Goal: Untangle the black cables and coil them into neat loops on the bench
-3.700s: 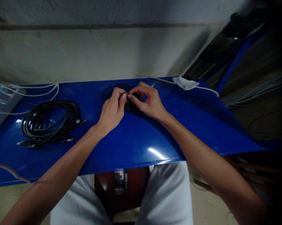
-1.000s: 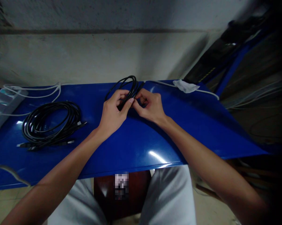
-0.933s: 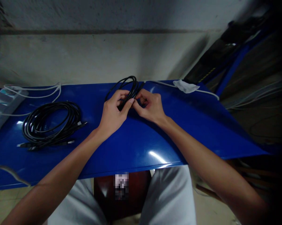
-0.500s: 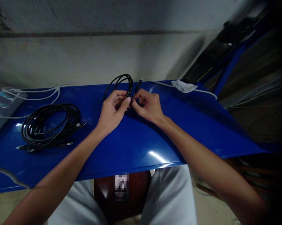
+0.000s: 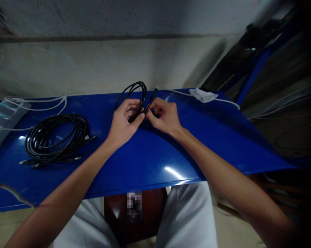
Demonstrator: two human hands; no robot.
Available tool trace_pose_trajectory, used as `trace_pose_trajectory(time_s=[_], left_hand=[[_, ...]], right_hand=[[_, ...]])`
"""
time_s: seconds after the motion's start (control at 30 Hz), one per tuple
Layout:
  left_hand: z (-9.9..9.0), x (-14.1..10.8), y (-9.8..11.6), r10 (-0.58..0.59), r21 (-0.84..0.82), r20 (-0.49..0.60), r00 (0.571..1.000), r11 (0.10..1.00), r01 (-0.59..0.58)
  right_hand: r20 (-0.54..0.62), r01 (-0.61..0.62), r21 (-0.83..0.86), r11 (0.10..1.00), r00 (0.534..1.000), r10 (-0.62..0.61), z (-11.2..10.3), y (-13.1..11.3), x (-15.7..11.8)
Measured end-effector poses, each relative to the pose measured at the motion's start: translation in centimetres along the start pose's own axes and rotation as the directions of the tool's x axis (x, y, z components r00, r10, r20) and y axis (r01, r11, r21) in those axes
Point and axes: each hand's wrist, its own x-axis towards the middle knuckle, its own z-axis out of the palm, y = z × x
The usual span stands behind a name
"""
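Note:
Above the blue table, a looped black cable [image 5: 144,90] is held between my two hands. My left hand [image 5: 124,120] is closed round the loops, its thumb pressing near where the strands meet. Close beside it, my right hand [image 5: 165,115] pinches the cable near its end. The cable's plug [image 5: 154,93] sticks up above the right fingers. Part of the cable is hidden behind the left fingers. Left of my left forearm lies a coiled bundle of black cables [image 5: 55,139] with several plug ends showing.
A grey power strip [image 5: 14,119] with white cords sits at the table's left end. Along the back edge runs a white cable [image 5: 227,102], with a crumpled white piece [image 5: 203,95] on it. Behind the blue table [image 5: 150,165] stands a wall [image 5: 93,65].
My left thumb has shifted slightly right and down along the cable. The right hand stays almost in place, still pinching near the plug end.

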Motion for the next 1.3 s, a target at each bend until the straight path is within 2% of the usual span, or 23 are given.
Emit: trace_pose_trajectory(time_s=[0.2,0.43,0.5,0.6,0.7,0.8,1.0,1.1,1.3], left_hand=[[0.1,0.0,0.1,0.012,-0.002,-0.023,1.0,1.0,-0.012],[-0.1,0.1,0.0,0.021,-0.014,-0.036,0.999,1.0,-0.022],[-0.1,0.1,0.0,0.02,-0.017,-0.042,0.999,1.0,-0.021],[-0.1,0.2,0.1,0.012,-0.028,-0.063,0.998,1.0,-0.014],[-0.1,0.3,0.2,-0.022,-0.026,-0.081,0.997,0.999,0.02],[-0.2,0.4,0.4,-0.039,-0.024,-0.07,0.997,0.999,0.038],[-0.1,0.3,1.0,-0.025,-0.018,-0.053,0.998,1.0,0.024],[-0.1,0.3,1.4,-0.012,-0.006,-0.042,0.999,1.0,0.012],[-0.1,0.5,1.9,0.051,0.06,0.011,0.999,0.997,-0.051]], right_hand=[[0.043,0.053,0.04,0.998,0.998,-0.055,-0.2,-0.2,0.0],[0.093,0.059,0.082,0.995,0.993,-0.067,-0.4,-0.3,-0.1],[0.114,0.035,0.141,0.989,0.992,-0.052,-0.5,-0.5,-0.1],[0.142,-0.085,0.247,0.965,0.989,0.051,-0.6,-0.9,0.0],[0.166,-0.236,0.373,0.897,0.969,0.186,-0.6,-1.1,0.3],[0.21,-0.35,0.52,0.779,0.937,0.28,-0.5,-0.9,0.6],[0.374,-0.488,0.701,0.521,0.873,0.313,-0.9,-1.1,1.1],[0.417,-0.519,0.713,0.472,0.855,0.309,-1.2,-1.6,1.3],[0.472,-0.554,0.688,0.47,0.833,0.29,-1.4,-1.6,1.4]])
